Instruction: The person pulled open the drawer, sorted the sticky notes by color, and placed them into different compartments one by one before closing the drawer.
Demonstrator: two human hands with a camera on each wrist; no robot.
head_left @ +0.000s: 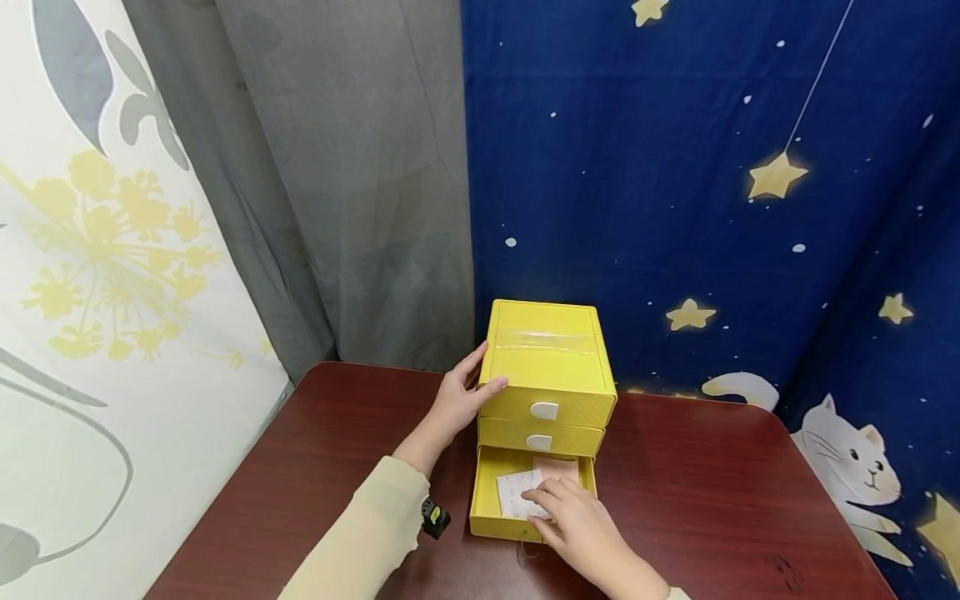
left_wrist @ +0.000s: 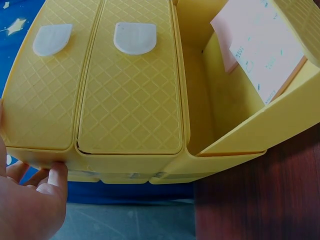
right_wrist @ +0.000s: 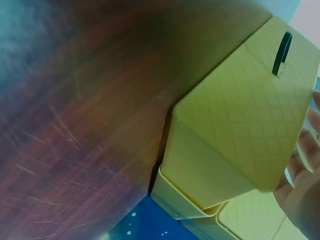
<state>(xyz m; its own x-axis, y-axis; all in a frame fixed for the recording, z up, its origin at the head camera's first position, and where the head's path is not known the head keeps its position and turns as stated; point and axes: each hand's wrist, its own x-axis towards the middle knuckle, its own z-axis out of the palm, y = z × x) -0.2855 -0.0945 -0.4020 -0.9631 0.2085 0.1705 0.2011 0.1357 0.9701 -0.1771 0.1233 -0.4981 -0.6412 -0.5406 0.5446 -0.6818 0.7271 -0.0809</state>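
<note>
A yellow drawer box (head_left: 551, 346) has its bottom drawer (head_left: 486, 527) pulled out, while the two drawers above it are closed. My left hand (head_left: 454, 402) rests on the box's left side, its thumb reaching over the front corner. Inside the open drawer lie a white printed slip (head_left: 514, 492) and a pink paper (head_left: 557, 469). My right hand (head_left: 577, 525) is over the drawer's front right part, fingertips right at the white slip and fingers loosely bent. At the right edge of the right wrist view, the right hand's fingers (right_wrist: 306, 145) pass beside the drawer front.
White tabs (head_left: 543, 411) mark the upper drawers, and a dark loop (right_wrist: 283, 54) hangs on the open drawer's front. The box stands on a dark red wooden table (head_left: 705, 492). Behind it hang a grey curtain (head_left: 367, 183) and a blue starry curtain (head_left: 600, 183).
</note>
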